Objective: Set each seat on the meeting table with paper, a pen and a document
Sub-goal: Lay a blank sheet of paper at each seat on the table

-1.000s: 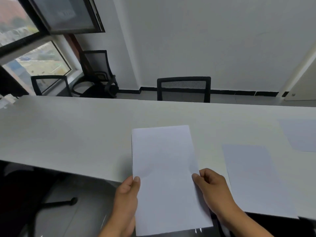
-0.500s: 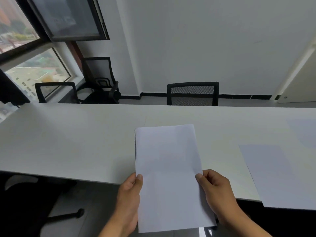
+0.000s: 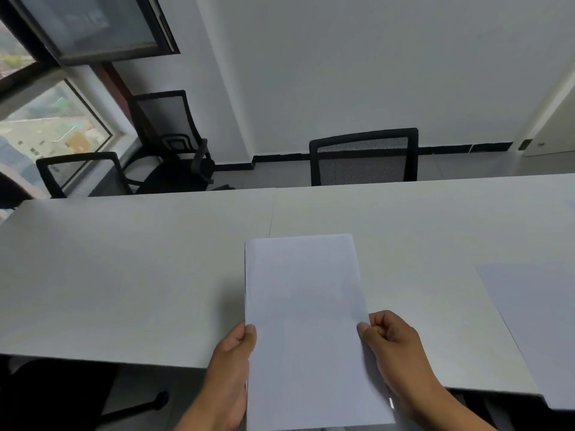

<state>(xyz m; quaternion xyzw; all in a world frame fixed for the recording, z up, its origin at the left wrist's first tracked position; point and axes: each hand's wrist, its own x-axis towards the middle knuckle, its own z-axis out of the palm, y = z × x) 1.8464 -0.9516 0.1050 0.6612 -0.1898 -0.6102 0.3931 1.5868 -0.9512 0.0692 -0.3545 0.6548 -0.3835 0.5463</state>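
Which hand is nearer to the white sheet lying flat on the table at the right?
Right hand: just left of that flat sheet. Left hand is farther left.

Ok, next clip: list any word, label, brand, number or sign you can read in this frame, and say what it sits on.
No text can be read anywhere.
White paper stack held by left hand and right hand: top sheet blank.
White sheet lying on the grey table: blank.
Grey meeting table: no markings.
Black mesh office chair: no visible label.
Dark window pane: faint blurred reflection, nothing legible.
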